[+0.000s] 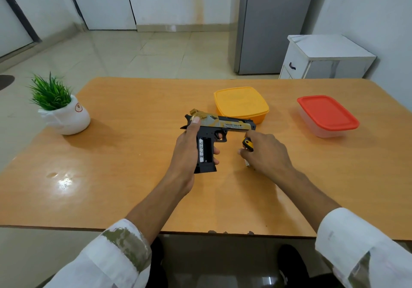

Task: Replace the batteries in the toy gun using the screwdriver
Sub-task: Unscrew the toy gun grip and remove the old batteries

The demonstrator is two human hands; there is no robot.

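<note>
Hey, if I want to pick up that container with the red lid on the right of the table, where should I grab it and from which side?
Probably grip the clear container by its two long walls just under the overhanging red lid, coming from above or from its near side with the right hand. The lid's rim gives the fingers a ledge, and that side faces open table.

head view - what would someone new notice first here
Mid-table, the left hand holds a black-and-gold toy gun with its grip compartment open and one battery showing. Just right of it, the right hand is closed on a yellow-and-black screwdriver. Behind sit an orange container and a red-lidded one.
</note>
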